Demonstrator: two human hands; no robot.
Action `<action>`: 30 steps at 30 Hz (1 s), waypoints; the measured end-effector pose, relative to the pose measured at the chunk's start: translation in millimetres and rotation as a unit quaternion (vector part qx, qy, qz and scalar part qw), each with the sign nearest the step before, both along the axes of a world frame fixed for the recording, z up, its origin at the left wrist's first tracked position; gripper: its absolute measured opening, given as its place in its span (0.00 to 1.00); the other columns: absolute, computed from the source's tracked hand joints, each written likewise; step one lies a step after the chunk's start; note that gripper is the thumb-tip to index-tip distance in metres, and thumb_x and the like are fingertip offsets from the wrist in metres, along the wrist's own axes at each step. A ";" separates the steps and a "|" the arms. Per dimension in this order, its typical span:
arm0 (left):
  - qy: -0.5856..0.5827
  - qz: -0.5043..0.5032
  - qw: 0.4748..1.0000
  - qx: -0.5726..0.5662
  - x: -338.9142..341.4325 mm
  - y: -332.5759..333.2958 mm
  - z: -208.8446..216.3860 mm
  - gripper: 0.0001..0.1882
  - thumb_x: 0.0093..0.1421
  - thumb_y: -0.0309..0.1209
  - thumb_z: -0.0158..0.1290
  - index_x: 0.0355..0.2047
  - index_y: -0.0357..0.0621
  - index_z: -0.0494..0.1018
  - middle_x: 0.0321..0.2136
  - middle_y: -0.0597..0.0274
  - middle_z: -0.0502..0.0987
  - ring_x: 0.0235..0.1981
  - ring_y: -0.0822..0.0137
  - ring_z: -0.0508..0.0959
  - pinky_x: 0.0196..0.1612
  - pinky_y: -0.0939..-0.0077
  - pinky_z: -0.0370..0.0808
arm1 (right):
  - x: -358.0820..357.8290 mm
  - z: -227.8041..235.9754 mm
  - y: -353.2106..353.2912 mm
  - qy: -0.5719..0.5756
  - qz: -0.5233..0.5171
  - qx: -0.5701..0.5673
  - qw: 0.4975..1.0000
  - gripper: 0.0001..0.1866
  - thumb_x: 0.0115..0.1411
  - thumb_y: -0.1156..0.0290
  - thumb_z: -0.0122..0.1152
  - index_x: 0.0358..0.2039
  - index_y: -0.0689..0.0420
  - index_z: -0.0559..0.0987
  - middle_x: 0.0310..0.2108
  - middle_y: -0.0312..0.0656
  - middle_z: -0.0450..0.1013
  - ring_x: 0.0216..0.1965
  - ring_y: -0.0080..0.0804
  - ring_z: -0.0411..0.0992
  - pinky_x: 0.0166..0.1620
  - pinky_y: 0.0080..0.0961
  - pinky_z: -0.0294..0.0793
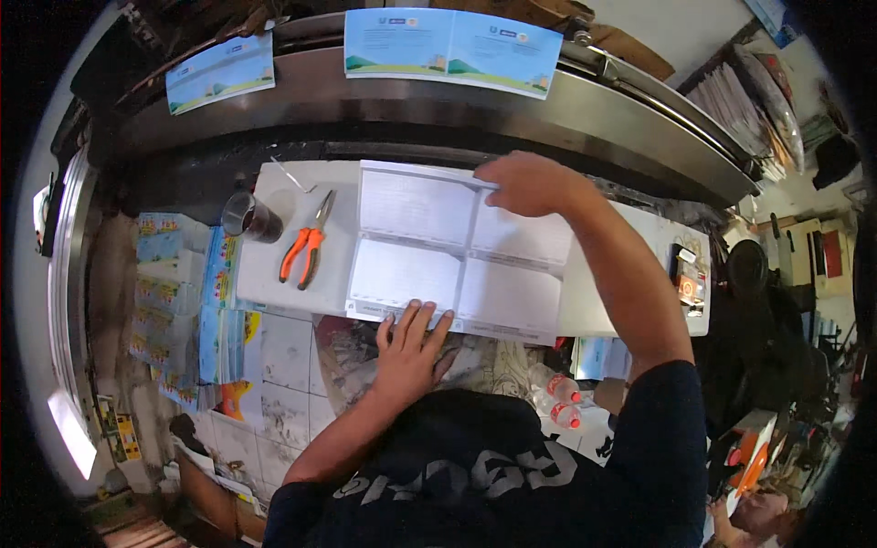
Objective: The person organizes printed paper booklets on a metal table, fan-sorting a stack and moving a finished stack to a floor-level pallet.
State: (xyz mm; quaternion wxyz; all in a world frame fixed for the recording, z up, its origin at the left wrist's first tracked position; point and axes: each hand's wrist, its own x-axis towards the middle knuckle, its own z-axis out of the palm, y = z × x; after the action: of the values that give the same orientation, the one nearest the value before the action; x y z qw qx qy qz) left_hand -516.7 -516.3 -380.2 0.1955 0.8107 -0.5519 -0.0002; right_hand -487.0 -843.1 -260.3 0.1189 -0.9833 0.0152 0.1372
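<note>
White printed sheets (416,205), ruled into several panels with grey bands, lie on the white tabletop in front of me. My left hand (409,354) rests at their near edge, its fingers stretched out over the border. At the far edge is my right hand (532,183), its fingers bent together at the top border of a sheet; the exact grip is partly hidden. Left of the sheets lie pliers (304,247) with orange and black handles, jaws pointing away. Beside them stands a clear cup (251,219) of dark liquid, with a thin metal rod (292,175) behind.
Blue printed sheets (452,50) hang over a long metal machine bar (411,114) beyond the table. Stacks of colourful prints (174,301) stand at the left. Clear bottles with red caps (555,397) are below the near edge. A small boxy device (687,279) lies at the table's right end.
</note>
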 end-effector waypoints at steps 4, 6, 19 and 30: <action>0.014 -0.001 1.000 -0.017 0.2 1.2 -2.3 0.38 0.51 0.42 0.64 0.61 0.53 0.65 0.60 0.55 0.62 0.65 0.54 0.58 0.62 0.44 0.51 | 2.4 -10.3 -7.4 0.013 -0.029 0.066 0.997 0.21 0.57 0.64 0.60 0.50 0.59 0.77 0.48 0.53 0.75 0.52 0.53 0.71 0.57 0.42 0.68; 0.027 -0.008 1.000 -0.012 -0.7 1.3 -4.1 0.38 0.50 0.41 0.65 0.61 0.51 0.65 0.61 0.53 0.60 0.65 0.51 0.56 0.62 0.42 0.50 | 2.5 1.0 -5.2 0.033 -0.035 0.082 0.995 0.22 0.57 0.64 0.59 0.50 0.59 0.77 0.48 0.53 0.75 0.52 0.53 0.71 0.57 0.41 0.68; 0.098 -0.032 0.989 -0.104 -4.6 63.9 -29.7 0.34 0.51 0.38 0.65 0.57 0.51 0.67 0.60 0.48 0.64 0.61 0.47 0.65 0.57 0.45 0.62 | 26.3 142.3 15.6 -0.610 -0.097 -0.151 0.772 0.24 0.54 0.81 0.54 0.50 0.43 0.80 0.47 0.41 0.78 0.42 0.44 0.79 0.44 0.36 0.80; 0.141 0.005 0.988 -0.068 -11.7 81.8 -56.6 0.31 0.53 0.35 0.63 0.56 0.47 0.67 0.54 0.49 0.69 0.57 0.47 0.68 0.55 0.51 0.67 | 56.2 -9.7 11.2 -0.270 -0.065 -0.122 0.953 0.18 0.57 0.69 0.56 0.49 0.56 0.77 0.48 0.48 0.75 0.48 0.48 0.73 0.50 0.45 0.74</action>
State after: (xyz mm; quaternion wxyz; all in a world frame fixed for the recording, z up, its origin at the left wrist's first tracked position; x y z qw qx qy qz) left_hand -528.4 -434.5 -436.8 0.3264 0.7902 -0.5131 -0.0757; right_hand -430.8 -832.0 -269.9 0.0062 -0.9875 0.0625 -0.1443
